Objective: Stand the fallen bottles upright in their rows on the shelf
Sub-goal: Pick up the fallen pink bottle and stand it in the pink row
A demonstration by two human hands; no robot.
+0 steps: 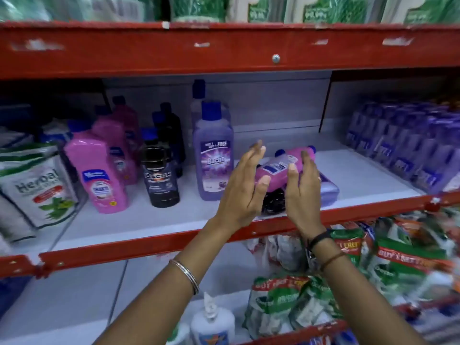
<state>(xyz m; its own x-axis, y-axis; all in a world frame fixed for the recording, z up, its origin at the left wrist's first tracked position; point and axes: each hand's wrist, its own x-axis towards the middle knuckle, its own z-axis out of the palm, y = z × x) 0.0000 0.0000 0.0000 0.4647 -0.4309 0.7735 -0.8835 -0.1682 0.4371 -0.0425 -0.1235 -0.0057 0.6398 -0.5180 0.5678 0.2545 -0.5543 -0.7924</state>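
Fallen pink bottle (281,168), lying on a heap at the front of the shelf (139,220); hands closing in, not yet gripping.

Pink bottle on its side, blue cap toward the back wall, resting atop a fallen black bottle (273,202) and a fallen purple bottle (329,189); left hand (245,188) and right hand (302,188) spread wide with fingers extended, flanking the pink bottle, holding nothing, contact uncertain; upright rows to the left: purple bottle row (212,158), black bottle row (161,175), pink bottle row (97,170); purple packs (403,148) to the right. Step in hand, by judgement: reaching for the top bottle; next move calls for closing both palms on its body, lifting clear of the heap, turning cap-up, seating it in the pink row.
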